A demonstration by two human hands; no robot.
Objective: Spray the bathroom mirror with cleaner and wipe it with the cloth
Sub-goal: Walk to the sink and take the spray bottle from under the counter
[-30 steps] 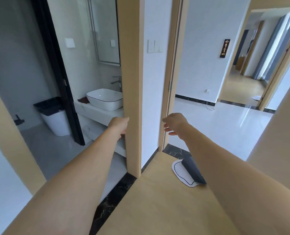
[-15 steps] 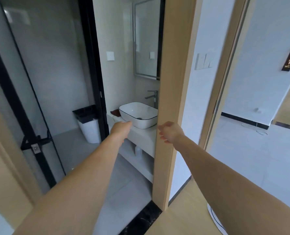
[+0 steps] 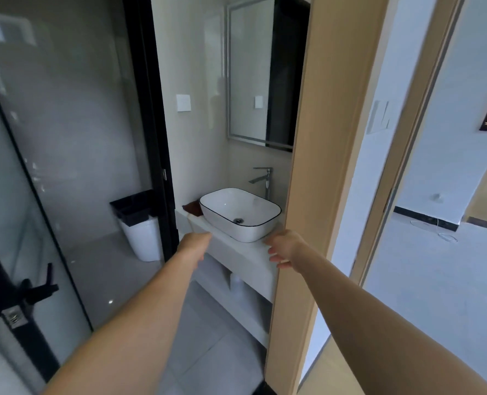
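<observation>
The silver-framed mirror [image 3: 250,72] hangs on the bathroom wall above a white basin [image 3: 239,213]; its right part is hidden by the wooden door frame. A dark reddish cloth [image 3: 191,208] lies on the counter left of the basin. A pale bottle [image 3: 235,283] stands on the shelf under the counter; what kind it is I cannot tell. Both my arms reach forward through the doorway. My left hand [image 3: 194,246] holds nothing, its fingers hidden behind it. My right hand [image 3: 286,248] holds nothing, fingers loosely apart beside the frame.
The wooden door frame [image 3: 316,195] stands right in front of me on the right. A glass door with a black handle [image 3: 38,290] is open on the left. A white bin with a black liner [image 3: 142,232] stands behind a black post. A faucet [image 3: 263,178] rises behind the basin.
My view has swung left and moved closer to the bathroom doorway; the basin and mirror are larger and more central. Both empty hands stay stretched out ahead.
</observation>
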